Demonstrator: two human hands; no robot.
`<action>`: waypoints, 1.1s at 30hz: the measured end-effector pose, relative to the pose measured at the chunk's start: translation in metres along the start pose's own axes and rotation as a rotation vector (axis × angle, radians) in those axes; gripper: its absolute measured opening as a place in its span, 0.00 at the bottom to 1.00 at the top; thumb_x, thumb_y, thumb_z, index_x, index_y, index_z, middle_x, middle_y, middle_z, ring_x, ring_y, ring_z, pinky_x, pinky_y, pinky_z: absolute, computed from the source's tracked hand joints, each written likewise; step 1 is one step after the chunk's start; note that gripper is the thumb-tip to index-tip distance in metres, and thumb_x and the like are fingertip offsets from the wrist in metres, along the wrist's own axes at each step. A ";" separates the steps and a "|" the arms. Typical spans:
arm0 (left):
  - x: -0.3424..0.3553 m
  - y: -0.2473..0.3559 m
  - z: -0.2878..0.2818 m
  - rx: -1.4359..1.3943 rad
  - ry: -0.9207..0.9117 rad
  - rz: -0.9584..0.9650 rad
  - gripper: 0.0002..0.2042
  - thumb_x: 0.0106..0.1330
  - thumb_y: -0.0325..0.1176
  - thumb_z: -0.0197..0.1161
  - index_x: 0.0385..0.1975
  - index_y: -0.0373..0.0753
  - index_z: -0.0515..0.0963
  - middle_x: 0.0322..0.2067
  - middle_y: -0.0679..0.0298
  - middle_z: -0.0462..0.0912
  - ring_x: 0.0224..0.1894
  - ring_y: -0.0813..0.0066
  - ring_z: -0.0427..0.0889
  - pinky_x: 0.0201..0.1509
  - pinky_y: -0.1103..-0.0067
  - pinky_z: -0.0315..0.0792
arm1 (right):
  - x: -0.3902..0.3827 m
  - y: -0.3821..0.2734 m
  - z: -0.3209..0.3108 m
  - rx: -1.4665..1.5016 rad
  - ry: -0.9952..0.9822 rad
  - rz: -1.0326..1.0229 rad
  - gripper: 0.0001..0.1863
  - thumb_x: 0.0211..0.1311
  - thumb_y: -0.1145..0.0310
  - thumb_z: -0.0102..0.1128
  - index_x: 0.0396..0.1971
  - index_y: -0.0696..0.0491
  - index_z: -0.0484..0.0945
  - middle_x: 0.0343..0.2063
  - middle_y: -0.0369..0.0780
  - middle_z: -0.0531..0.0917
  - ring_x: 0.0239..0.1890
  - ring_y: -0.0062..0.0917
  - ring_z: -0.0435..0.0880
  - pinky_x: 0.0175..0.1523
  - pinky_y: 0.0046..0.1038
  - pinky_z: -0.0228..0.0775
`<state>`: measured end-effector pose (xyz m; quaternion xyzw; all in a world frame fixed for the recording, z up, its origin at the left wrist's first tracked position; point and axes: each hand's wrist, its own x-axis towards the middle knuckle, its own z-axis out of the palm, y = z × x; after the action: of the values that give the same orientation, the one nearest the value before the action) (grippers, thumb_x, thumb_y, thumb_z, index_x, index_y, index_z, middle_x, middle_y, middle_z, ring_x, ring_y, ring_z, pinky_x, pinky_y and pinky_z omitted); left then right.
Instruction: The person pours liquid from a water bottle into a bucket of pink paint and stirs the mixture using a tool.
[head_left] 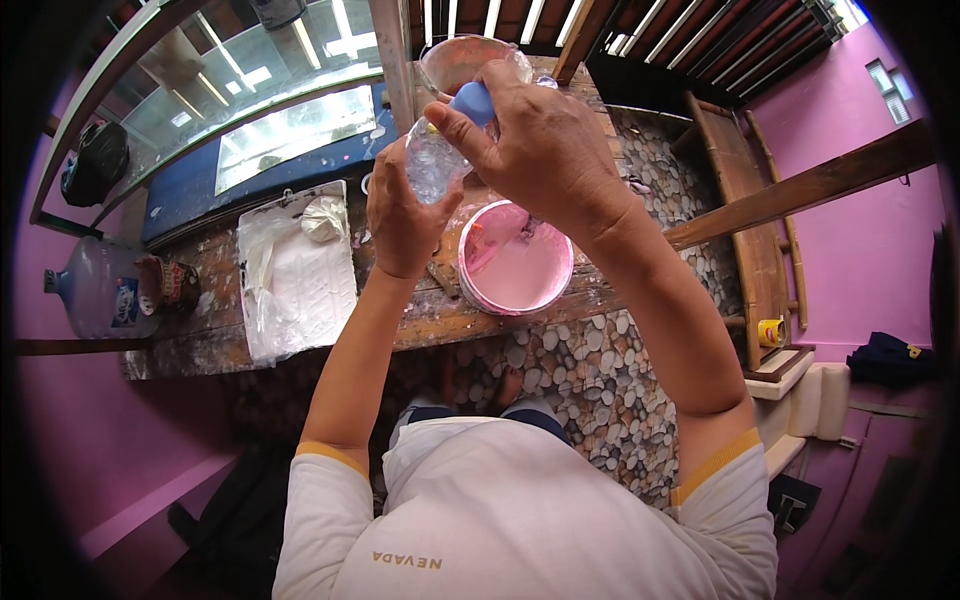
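Above the table, my left hand (402,222) is wrapped round a clear, crinkled plastic container (432,168), perhaps a bottle or cup. My right hand (552,145) is closed on a smooth blue rounded object (474,103) just above and beside it; I cannot tell whether it is a cap or a small cup. Some clear plastic (520,66) shows by the right fingers. Just below both hands stands a round tub (465,270) of pink liquid, its rim smeared pink. Behind the hands is a second, pale pinkish tub (435,68), partly hidden.
The worn wooden table (415,325) carries a white tray (300,265) with plastic sheeting at the left. A large water jug (92,285) and a brown jar (178,288) stand farther left. Behind is a glass case (320,60). At the right are a wooden rail (800,185) and a bench (755,270).
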<state>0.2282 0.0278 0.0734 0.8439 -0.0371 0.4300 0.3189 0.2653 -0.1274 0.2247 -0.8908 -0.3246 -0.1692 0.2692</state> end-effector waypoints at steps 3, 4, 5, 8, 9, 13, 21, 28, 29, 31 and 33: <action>-0.018 0.000 -0.021 0.005 -0.162 -0.012 0.37 0.49 0.37 0.81 0.59 0.37 0.67 0.50 0.52 0.77 0.51 0.49 0.80 0.55 0.61 0.76 | -0.013 -0.004 0.002 -0.022 -0.077 0.024 0.24 0.74 0.46 0.54 0.40 0.57 0.76 0.25 0.51 0.85 0.34 0.49 0.87 0.41 0.46 0.77; -0.024 0.002 -0.028 -0.002 -0.157 -0.005 0.37 0.49 0.37 0.81 0.59 0.37 0.67 0.50 0.52 0.77 0.51 0.49 0.80 0.55 0.61 0.76 | -0.019 -0.002 0.002 -0.023 -0.121 0.032 0.24 0.75 0.46 0.51 0.40 0.57 0.75 0.24 0.49 0.86 0.33 0.50 0.87 0.41 0.47 0.78; -0.031 0.001 -0.035 0.002 -0.218 0.013 0.35 0.52 0.36 0.79 0.58 0.37 0.67 0.48 0.52 0.78 0.50 0.48 0.81 0.53 0.61 0.77 | -0.025 -0.003 0.000 -0.048 -0.213 0.094 0.22 0.77 0.49 0.49 0.42 0.56 0.75 0.29 0.50 0.86 0.37 0.49 0.87 0.44 0.49 0.76; -0.048 0.002 -0.053 -0.030 -0.304 0.035 0.34 0.52 0.38 0.79 0.56 0.36 0.69 0.44 0.53 0.79 0.45 0.50 0.82 0.50 0.63 0.77 | -0.048 0.010 0.009 0.018 -0.316 0.017 0.21 0.77 0.51 0.48 0.46 0.57 0.74 0.38 0.50 0.85 0.43 0.48 0.85 0.50 0.46 0.75; -0.052 0.002 -0.058 -0.070 -0.398 -0.001 0.34 0.52 0.38 0.79 0.56 0.36 0.69 0.43 0.53 0.79 0.43 0.50 0.82 0.49 0.63 0.78 | -0.054 0.011 0.006 0.104 -0.395 0.029 0.20 0.77 0.54 0.49 0.52 0.57 0.73 0.46 0.51 0.80 0.52 0.48 0.81 0.57 0.44 0.72; -0.057 0.006 -0.085 -0.113 -0.665 -0.084 0.32 0.53 0.40 0.78 0.55 0.35 0.71 0.40 0.53 0.80 0.41 0.52 0.83 0.48 0.64 0.78 | -0.073 0.026 0.003 0.223 -0.362 0.022 0.18 0.77 0.59 0.49 0.56 0.55 0.72 0.47 0.50 0.78 0.54 0.47 0.78 0.60 0.43 0.70; -0.053 0.010 -0.092 -0.044 -1.052 -0.041 0.28 0.54 0.46 0.76 0.49 0.36 0.73 0.42 0.51 0.82 0.45 0.48 0.84 0.47 0.63 0.78 | -0.107 0.060 -0.007 0.319 0.040 0.186 0.16 0.75 0.67 0.45 0.55 0.56 0.77 0.48 0.46 0.78 0.53 0.38 0.79 0.61 0.33 0.69; -0.043 0.013 -0.087 0.107 -1.212 0.081 0.30 0.52 0.47 0.76 0.47 0.35 0.73 0.43 0.50 0.83 0.44 0.48 0.85 0.46 0.60 0.79 | -0.137 0.069 -0.018 0.245 0.064 0.219 0.15 0.76 0.67 0.46 0.53 0.57 0.76 0.50 0.49 0.79 0.54 0.42 0.78 0.62 0.36 0.69; -0.042 0.013 -0.086 0.123 -1.228 0.083 0.30 0.51 0.47 0.76 0.47 0.35 0.73 0.43 0.50 0.83 0.44 0.48 0.85 0.46 0.60 0.79 | -0.139 0.070 -0.018 0.244 0.070 0.224 0.15 0.76 0.67 0.46 0.53 0.57 0.76 0.50 0.49 0.79 0.54 0.42 0.78 0.62 0.36 0.69; -0.040 0.014 -0.085 0.121 -1.228 0.094 0.30 0.51 0.47 0.76 0.47 0.35 0.73 0.43 0.50 0.83 0.44 0.48 0.85 0.46 0.60 0.79 | -0.144 0.074 -0.017 0.203 0.077 0.192 0.15 0.75 0.67 0.46 0.53 0.57 0.76 0.49 0.49 0.78 0.53 0.43 0.79 0.62 0.36 0.70; -0.039 0.016 -0.085 0.120 -1.225 0.101 0.30 0.51 0.47 0.76 0.47 0.35 0.73 0.43 0.49 0.83 0.44 0.47 0.85 0.46 0.60 0.80 | -0.148 0.074 -0.017 0.232 0.087 0.232 0.15 0.75 0.67 0.47 0.53 0.57 0.76 0.49 0.49 0.78 0.53 0.43 0.79 0.62 0.36 0.70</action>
<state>0.1388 0.0554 0.0887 0.9511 -0.2291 -0.1172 0.1711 0.2044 -0.2567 0.1403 -0.8771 -0.2250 -0.1365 0.4018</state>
